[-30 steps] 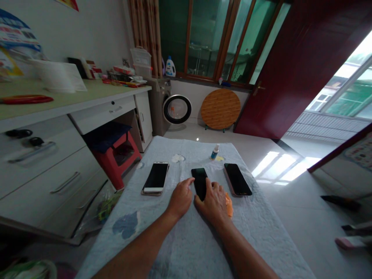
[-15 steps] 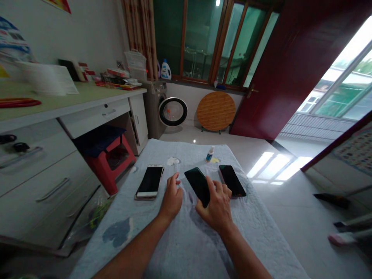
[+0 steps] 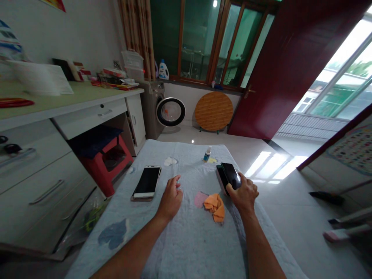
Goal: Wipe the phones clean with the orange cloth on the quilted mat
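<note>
My right hand (image 3: 244, 193) grips a black smartphone (image 3: 231, 175) by its sides, thumb on the left and fingers on the right. That phone is over a second dark smartphone (image 3: 222, 179), covering most of it; whether they touch I cannot tell. My left hand (image 3: 171, 197) rests on the light blue cloth cover (image 3: 186, 240), holding nothing, its fingers loosely bent and partly apart. To its left lies a white-framed smartphone (image 3: 147, 181) with a dark screen, on top of a flat case or another phone. A crumpled orange cloth (image 3: 215, 207) lies between my hands.
A small spray bottle (image 3: 207, 154) stands near the far edge of the covered table. On the left are a white desk (image 3: 87, 114) and a red stool (image 3: 109, 162). Beyond, a washing machine (image 3: 151, 112) has its round door open, beside a folded round wooden table (image 3: 214, 111).
My right hand has carried the black smartphone rightward, from the middle to over the dark phone at right. The orange cloth now shows. My left hand has barely moved.
</note>
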The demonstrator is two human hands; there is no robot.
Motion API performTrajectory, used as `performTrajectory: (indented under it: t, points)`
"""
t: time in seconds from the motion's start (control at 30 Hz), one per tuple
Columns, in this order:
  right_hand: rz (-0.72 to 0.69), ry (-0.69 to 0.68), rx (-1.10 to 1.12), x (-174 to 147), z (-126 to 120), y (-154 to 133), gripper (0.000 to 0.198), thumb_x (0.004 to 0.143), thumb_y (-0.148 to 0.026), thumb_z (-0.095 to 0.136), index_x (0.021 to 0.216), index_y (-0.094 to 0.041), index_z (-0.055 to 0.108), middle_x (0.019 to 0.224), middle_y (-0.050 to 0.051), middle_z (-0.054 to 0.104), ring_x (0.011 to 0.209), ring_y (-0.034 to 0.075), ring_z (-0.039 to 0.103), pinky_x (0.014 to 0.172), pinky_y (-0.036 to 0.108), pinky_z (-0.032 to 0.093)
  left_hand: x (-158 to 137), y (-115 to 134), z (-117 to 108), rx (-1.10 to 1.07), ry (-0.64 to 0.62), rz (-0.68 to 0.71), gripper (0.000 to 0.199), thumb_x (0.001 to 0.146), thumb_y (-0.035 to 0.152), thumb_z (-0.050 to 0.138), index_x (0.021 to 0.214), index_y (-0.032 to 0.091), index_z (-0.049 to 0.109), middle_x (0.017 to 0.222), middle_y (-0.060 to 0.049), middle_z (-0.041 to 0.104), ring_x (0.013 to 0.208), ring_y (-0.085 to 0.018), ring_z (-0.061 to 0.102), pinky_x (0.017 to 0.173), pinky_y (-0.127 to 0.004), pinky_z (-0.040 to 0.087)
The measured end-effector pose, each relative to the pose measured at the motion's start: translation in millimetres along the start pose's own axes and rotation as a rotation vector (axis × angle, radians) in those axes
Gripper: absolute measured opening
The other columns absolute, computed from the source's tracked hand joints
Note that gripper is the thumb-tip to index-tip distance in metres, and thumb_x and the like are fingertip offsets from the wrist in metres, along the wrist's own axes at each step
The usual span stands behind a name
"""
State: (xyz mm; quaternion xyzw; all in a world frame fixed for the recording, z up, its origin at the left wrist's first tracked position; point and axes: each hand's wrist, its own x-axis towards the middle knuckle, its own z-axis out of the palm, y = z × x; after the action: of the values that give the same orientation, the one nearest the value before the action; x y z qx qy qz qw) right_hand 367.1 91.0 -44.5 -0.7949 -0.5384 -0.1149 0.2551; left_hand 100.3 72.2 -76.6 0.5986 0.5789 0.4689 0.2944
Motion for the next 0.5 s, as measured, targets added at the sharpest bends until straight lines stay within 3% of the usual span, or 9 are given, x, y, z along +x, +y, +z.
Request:
performTrajectory:
  t: [0.5]
  points:
    - [-0.051,-0.168,-0.044,-5.6,3.2,-2.9,0.064,0.076,-0.047,0.055,0.134,-0.020,0.049,0.116,0.014,0.054,0.105,0.033,0.047,0.087,0.044,0.035,0.0,2.4,-1.6,-0.004,-0.037,0.014,0.044,0.078,0.009,0.043,0.119,0.017,0.053,0.117,-0.009,0.055,0.099,-0.019,0.061,0.088,-0.035,0.051]
